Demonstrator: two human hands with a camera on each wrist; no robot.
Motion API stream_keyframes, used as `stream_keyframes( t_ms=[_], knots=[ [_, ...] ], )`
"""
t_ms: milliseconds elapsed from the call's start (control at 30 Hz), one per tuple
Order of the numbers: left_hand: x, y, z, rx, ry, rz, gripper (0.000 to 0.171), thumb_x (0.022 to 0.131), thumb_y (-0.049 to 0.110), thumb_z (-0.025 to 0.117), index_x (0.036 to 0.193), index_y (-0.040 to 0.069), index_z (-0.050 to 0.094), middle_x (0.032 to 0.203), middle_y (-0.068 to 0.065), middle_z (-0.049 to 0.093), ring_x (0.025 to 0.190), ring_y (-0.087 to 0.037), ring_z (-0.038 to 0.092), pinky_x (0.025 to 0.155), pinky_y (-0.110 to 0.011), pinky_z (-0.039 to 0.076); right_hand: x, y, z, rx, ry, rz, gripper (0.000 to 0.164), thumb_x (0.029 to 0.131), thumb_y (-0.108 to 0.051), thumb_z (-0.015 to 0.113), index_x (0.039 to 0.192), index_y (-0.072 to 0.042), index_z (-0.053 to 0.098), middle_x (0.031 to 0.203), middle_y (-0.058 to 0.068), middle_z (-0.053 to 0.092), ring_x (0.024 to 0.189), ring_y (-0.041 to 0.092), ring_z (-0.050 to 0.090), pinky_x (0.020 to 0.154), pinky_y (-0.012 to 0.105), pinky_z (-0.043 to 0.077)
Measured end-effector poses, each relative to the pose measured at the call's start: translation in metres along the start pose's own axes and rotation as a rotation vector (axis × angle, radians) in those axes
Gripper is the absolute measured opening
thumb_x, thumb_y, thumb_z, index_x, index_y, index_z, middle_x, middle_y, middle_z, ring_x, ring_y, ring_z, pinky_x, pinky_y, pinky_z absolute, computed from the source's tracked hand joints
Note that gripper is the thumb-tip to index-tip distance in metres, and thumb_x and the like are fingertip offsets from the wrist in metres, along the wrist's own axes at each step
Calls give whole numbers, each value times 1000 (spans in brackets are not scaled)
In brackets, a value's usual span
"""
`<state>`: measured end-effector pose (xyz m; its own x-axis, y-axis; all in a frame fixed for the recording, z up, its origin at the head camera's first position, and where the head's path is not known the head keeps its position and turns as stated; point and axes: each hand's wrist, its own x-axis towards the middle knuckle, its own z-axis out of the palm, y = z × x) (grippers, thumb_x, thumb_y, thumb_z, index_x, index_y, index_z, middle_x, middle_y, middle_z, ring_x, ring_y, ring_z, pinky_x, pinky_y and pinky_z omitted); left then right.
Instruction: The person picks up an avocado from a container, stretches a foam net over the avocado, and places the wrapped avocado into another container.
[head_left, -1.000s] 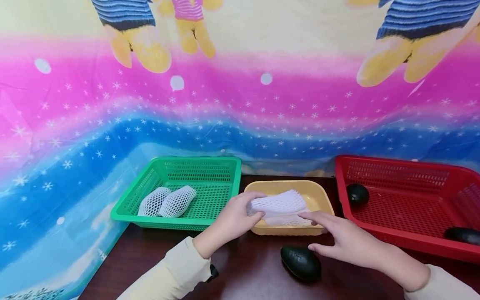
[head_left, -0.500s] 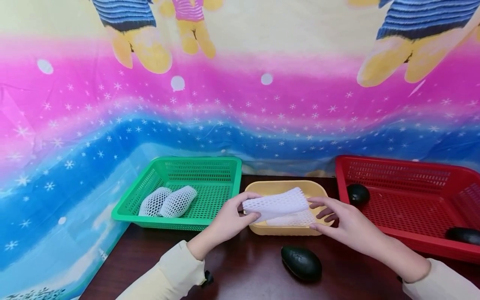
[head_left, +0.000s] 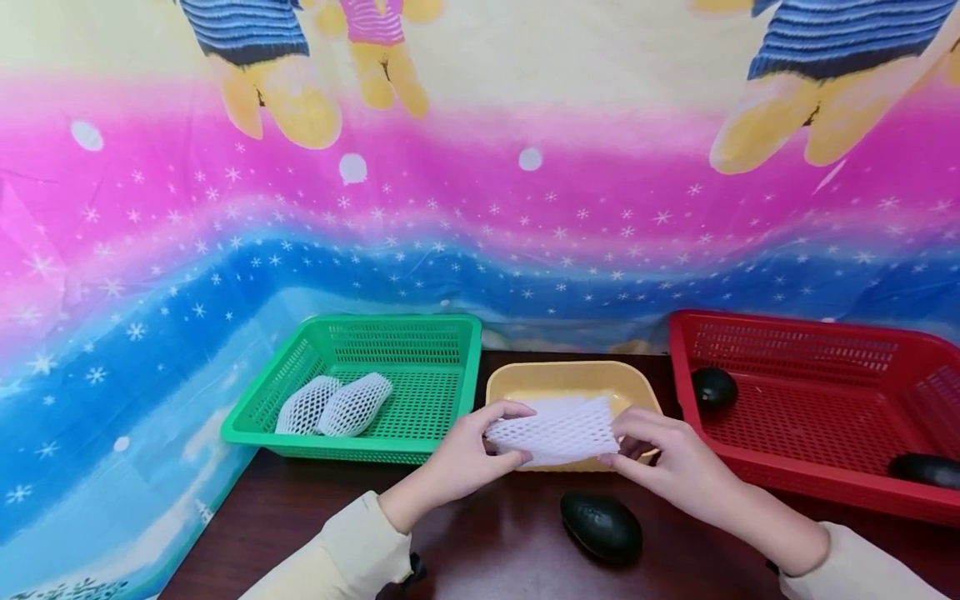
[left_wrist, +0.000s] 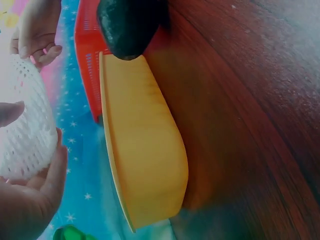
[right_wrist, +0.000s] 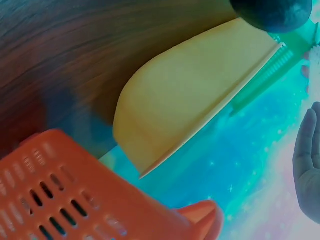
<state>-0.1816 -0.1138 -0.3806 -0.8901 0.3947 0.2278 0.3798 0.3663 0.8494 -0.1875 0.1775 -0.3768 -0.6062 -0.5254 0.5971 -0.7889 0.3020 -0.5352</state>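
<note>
A white foam net sleeve [head_left: 558, 433] is stretched sideways between my two hands, above the front of the yellow basin [head_left: 570, 375]. My left hand [head_left: 468, 446] grips its left end, thumb below and fingers above. At the other end my right hand [head_left: 671, 450] pinches the sleeve's edge with curled fingers, which the left wrist view shows beside the sleeve [left_wrist: 30, 120]. In the right wrist view only part of my right hand [right_wrist: 310, 165] appears. One dark green avocado [head_left: 602, 527] lies on the table just in front of the basin.
To the left, a green basket [head_left: 435, 333] holds two net-covered fruits [head_left: 356, 404]. On the right stands a red basket [head_left: 795, 333] with two bare avocados, one by its left wall [head_left: 714, 389]. A printed cloth [head_left: 480, 208] hangs behind the dark wooden table [head_left: 480, 533].
My left hand has lifted the sleeve out of the basin and brought it slightly nearer. My right hand, earlier apart with spread fingers, has closed onto its right end. The avocado has stayed put.
</note>
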Motion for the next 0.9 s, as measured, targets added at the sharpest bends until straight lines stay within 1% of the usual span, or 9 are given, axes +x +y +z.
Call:
stream_keyframes(
  t_ms=[133,267,300,367,467,567,700,800,900],
  knots=[
    [0,2,2,79,-4,0,44,87,21,81,128,23,67,125,7,67,107,-13,61,87,-31,52,0,-1,6,2,5,-71,40,75,9,85,96,-20,68,95,-5,62,76,5,63,62,18,54],
    [0,5,6,92,-73,-1,46,86,25,82,129,23,67,121,11,68,109,-9,61,94,-31,49,-2,-2,12,13,3,-142,42,74,11,84,101,-19,70,98,-2,62,80,6,61,65,16,53],
    [0,6,6,90,-95,2,47,86,26,83,130,24,67,119,11,68,108,-8,62,94,-30,49,-3,-3,13,16,3,-156,40,75,8,85,102,-18,71,99,-1,63,82,7,61,66,15,53],
    [1,9,8,96,-133,12,49,86,29,84,131,25,66,116,13,68,106,-7,62,93,-30,48,-3,-5,15,19,7,-183,28,83,-2,84,104,-16,72,102,1,64,84,8,61,68,15,53],
    [1,12,8,107,-168,11,52,85,34,85,132,27,65,115,14,68,105,-5,62,93,-30,49,-2,-8,15,13,13,-196,11,94,-21,77,103,-18,72,100,-2,63,83,8,60,66,15,53],
    [1,15,8,124,-187,-2,56,85,38,85,135,26,64,119,11,68,106,-6,62,93,-30,50,-1,-11,15,4,26,-188,14,98,-34,69,100,-21,71,98,-8,63,80,5,59,64,15,52],
    [0,17,9,81,-222,-27,58,87,38,82,138,21,61,122,8,67,104,-8,64,90,-29,52,0,-14,16,2,29,-208,17,99,-36,67,98,-20,73,98,-8,65,82,4,59,65,16,53],
    [0,18,10,45,-215,-33,54,89,37,81,137,20,63,119,8,67,103,-9,64,87,-27,52,0,-14,18,-8,27,-244,16,98,-33,69,97,-18,73,97,-5,66,82,5,60,67,16,52],
    [0,19,11,30,-143,-13,44,89,33,82,129,20,68,115,9,69,101,-8,66,84,-26,53,0,-13,18,-19,27,-255,11,96,-30,73,96,-19,72,96,-6,65,78,4,58,64,14,50]
  ],
)
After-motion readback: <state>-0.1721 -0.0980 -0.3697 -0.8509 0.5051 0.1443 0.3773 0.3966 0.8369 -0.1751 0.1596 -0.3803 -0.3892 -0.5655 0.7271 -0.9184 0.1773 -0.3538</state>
